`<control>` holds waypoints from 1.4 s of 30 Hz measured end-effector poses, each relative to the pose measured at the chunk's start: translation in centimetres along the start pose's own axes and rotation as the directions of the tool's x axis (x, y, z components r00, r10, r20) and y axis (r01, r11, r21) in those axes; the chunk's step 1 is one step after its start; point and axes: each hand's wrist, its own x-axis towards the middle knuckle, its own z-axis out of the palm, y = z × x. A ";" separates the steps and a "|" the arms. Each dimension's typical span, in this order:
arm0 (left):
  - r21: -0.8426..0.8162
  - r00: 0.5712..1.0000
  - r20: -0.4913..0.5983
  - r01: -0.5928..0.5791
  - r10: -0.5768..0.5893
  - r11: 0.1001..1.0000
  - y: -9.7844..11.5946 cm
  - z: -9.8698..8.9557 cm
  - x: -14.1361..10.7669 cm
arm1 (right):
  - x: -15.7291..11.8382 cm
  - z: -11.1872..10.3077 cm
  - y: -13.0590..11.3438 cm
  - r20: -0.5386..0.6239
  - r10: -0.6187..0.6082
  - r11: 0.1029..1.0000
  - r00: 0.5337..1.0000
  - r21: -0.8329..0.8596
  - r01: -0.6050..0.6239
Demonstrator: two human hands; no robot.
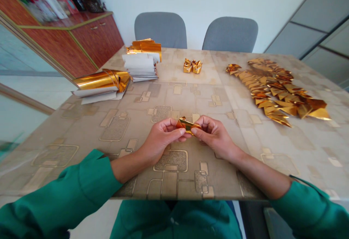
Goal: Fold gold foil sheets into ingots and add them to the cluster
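Note:
A small folded piece of gold foil paper (188, 125) is pinched between both my hands, just above the table near its front. My left hand (166, 135) grips its left end, thumb on the near side and fingers behind. On the right end, my right hand (214, 135) holds it the same way, thumb toward me. The foil's shiny face shows between the thumbs; its ends are hidden by my fingers. Farther back, straight ahead of my hands, two or so puffed gold foil shapes (192, 66) stand close together.
Folded gold foil pieces (272, 90) lie overlapped in curved rows at the right. At the back left is a stack of white-backed gold sheets (141, 66), with curled gold foil sheets (102, 82) beside it. Two grey chairs (160, 30) stand behind the patterned table (174, 180).

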 end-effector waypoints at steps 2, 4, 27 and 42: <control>-0.012 1.000 -0.008 0.007 -0.007 1.000 0.0 0.0 0.0 | 0.0 0.0 -0.1 0.006 0.005 1.000 1.000 0.015 -0.005; -0.023 1.000 -0.022 0.013 -0.014 1.000 0.1 -0.1 0.1 | 0.0 -0.2 -0.2 0.038 0.026 0.998 0.999 0.054 -0.028; -0.045 0.982 -0.058 0.178 -0.180 0.983 0.9 -0.8 0.2 | 0.9 -3.2 -0.7 0.404 -0.407 0.748 0.819 -0.368 0.553; -0.020 0.993 -0.048 0.108 -0.109 0.994 0.6 -0.8 -0.1 | 0.5 -1.7 -0.4 0.252 -0.233 0.947 0.939 -0.162 0.278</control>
